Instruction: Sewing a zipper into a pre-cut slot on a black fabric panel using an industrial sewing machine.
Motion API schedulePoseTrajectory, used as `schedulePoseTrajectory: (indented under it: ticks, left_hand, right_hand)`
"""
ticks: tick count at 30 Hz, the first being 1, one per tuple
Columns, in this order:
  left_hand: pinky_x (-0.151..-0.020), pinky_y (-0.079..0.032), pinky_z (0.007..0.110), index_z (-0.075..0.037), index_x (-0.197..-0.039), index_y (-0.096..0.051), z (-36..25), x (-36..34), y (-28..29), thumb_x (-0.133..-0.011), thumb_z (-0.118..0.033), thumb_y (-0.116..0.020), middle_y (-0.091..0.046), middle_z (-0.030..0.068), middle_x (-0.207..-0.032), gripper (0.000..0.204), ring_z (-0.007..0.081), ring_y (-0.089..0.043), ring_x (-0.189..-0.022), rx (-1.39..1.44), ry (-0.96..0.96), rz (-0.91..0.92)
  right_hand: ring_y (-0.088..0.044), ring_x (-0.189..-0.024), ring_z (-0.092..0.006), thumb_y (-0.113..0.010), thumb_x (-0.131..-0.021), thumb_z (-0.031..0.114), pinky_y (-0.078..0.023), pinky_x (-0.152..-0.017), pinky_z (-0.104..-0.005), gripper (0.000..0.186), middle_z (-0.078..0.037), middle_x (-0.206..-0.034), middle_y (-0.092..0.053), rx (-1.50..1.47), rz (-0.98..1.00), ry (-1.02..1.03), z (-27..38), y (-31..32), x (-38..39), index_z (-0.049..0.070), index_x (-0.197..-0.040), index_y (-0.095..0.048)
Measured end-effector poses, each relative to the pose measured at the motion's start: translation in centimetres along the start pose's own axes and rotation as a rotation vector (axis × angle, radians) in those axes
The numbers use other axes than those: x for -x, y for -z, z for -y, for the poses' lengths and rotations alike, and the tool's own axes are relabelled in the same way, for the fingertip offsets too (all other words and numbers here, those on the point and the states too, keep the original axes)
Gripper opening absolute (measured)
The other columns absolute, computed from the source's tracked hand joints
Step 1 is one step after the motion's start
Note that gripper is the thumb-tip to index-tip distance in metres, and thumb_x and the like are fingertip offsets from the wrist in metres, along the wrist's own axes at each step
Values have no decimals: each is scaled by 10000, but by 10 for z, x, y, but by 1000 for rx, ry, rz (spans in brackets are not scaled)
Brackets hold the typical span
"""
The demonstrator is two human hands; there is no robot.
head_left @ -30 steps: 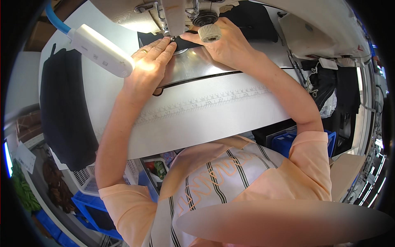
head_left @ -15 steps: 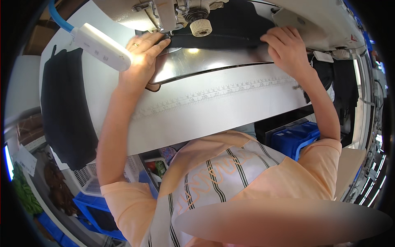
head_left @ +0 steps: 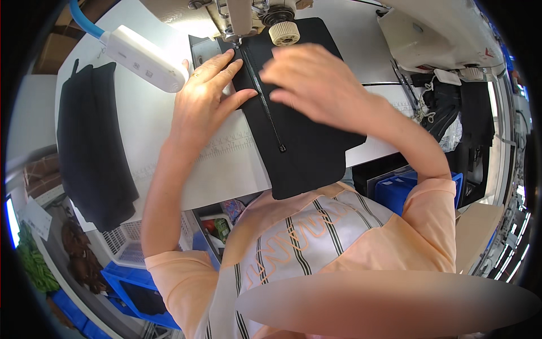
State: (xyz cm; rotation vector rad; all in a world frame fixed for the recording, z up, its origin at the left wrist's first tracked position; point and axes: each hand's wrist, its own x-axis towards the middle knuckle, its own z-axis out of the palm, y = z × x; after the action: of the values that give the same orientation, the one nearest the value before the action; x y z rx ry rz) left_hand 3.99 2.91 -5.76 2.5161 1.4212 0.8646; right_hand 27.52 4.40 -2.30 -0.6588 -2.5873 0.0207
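A black fabric panel (head_left: 310, 169) with a long metal zipper (head_left: 268, 116) lies under the sewing machine head, its top beside the presser foot (head_left: 237, 42) and its lower end reaching past the table's front edge. My left hand (head_left: 206, 96) rests open with spread fingers at the panel's left edge, fingertips just left of the foot and thumb near the zipper. My right hand (head_left: 316, 85), blurred, is over the panel right of the zipper, fingers loosely bent and apart; whether they touch the cloth I cannot tell.
Folded black cloth (head_left: 93, 141) lies along the white table's (head_left: 144, 164) left side. A white lamp-like bar on a blue hose (head_left: 144, 59) overhangs the upper left. The machine body (head_left: 423, 39) fills the upper right, tools (head_left: 403, 85) beside it. Blue bins (head_left: 130, 288) stand below.
The black panel has swung round from lying crosswise behind the machine to lengthwise toward me, exposing the zipper. My right hand moved rightward, then came back left over the panel.
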Motion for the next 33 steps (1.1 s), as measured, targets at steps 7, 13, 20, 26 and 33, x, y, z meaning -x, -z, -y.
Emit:
schedulePoseTrajectory:
  ticks: [7, 13, 20, 26, 33]
  left_hand:
    - [-842, -548, 398, -147, -1143, -703, -7, 4, -3, -745, -326, -787, -642, 95, -1245, 444, 290, -614, -1120, -132, -14, -13]
    - [-1045, -209, 674, -212, -1231, -673, -9, 5, -4, -830, -423, -697, -606, 42, -1325, 454, 261, -554, -1138, -134, 44, 49]
    - [-750, -535, 378, -161, -1109, -727, -9, 0, -1, -704, -331, -809, -675, 64, -1199, 447, 257, -627, -955, -186, -50, -58]
    - [-898, -400, 463, -198, -1161, -712, -3, -2, -2, -769, -373, -756, -644, 15, -1261, 433, 230, -577, -1008, -159, 28, -6]
    - [-935, -383, 455, -201, -1163, -710, 1, -2, 0, -785, -377, -740, -638, -7, -1271, 417, 234, -568, -1033, -135, 25, 9]
  right_hand:
    - [-302, -1417, -317, -437, -887, 696, -238, -1159, -490, 866, -182, -1467, -415, 71, 195, -159, -41, -46, 5, -32, -1356, -476]
    - [-289, -1423, -311, -433, -875, 713, -219, -1171, -484, 905, -182, -1483, -393, 56, 218, -160, -43, -42, 3, -34, -1384, -449]
    - [-284, -1424, -316, -448, -879, 698, -219, -1168, -484, 879, -190, -1465, -411, 55, 214, -162, -41, -39, 0, -34, -1365, -462]
    - [-287, -1422, -322, -458, -875, 697, -220, -1166, -488, 883, -186, -1477, -397, 76, 176, -164, -47, -44, -1, -12, -1401, -418]
    - [-347, -1389, -328, -514, -866, 664, -264, -1140, -478, 846, -182, -1446, -441, 118, 113, -174, -38, -45, -3, -11, -1372, -455]
